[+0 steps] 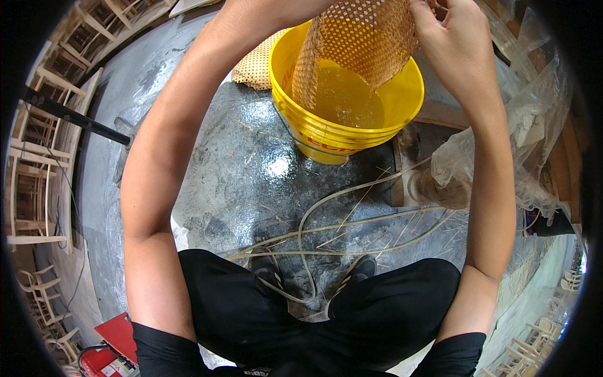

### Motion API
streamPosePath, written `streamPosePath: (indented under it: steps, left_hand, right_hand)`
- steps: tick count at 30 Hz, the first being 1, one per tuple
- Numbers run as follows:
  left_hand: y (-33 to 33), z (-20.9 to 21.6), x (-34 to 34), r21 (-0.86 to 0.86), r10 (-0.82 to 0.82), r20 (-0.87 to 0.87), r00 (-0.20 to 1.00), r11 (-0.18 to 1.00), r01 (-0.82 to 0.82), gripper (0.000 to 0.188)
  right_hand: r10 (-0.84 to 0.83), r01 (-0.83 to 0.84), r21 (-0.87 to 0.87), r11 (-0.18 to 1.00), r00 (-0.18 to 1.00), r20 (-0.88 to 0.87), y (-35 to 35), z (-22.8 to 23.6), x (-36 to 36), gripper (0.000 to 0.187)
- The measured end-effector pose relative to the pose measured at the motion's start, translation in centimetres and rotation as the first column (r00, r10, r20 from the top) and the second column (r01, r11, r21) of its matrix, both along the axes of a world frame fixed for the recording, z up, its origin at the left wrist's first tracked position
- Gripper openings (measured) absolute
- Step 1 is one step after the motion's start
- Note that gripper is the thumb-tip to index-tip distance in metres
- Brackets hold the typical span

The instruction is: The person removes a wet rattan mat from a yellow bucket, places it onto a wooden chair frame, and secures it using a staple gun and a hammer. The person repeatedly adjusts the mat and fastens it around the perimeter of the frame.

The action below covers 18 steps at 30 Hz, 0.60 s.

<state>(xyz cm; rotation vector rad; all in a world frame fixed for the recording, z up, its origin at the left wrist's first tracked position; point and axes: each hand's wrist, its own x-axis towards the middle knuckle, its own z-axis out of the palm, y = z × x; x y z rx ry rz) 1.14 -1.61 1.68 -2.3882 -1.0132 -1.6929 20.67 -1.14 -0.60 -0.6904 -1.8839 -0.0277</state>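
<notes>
Soaking or draining step, I'd judge — tan open-weave cane sheet hangs inside the round yellow plastic bucket, over cloudy water. Right hand grip: pinching sheet edge. Left hand cropped — can't tell. Next calls for clearing the rim.

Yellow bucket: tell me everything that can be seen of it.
The yellow bucket is round, apparently plastic, with a wide open mouth, raised bands below the rim and red printing on its near side. It stands on the shiny grey floor, beyond the person's feet. Cloudy, yellowish liquid lies inside. A tan woven mesh hangs into its mouth; whether the mesh touches the wall or liquid is unclear. Part of the far rim is hidden.
</notes>
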Motion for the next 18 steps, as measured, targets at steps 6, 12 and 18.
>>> streamPosePath:
  steps: [6,12,18]
  left_hand:
    - [0.1,0.0,0.2,-0.009,-0.017,0.008,1.0,1.0,0.017,0.024]
    - [0.0,-0.3,-0.2,0.046,-0.052,0.0,0.999,0.998,0.052,0.025]
    - [0.0,0.0,-0.1,0.027,-0.025,-0.004,1.0,0.999,0.025,0.025]
  right_hand:
    - [-0.005,0.005,-0.024,1.0,1.0,-0.001,-0.3,0.1,0.0,0.023]
    - [-0.028,0.029,-0.063,0.998,0.999,0.016,-2.9,1.1,-0.9,0.022]
    - [-0.124,0.12,0.05,0.992,0.988,0.093,-3.4,0.9,-1.1,0.022]
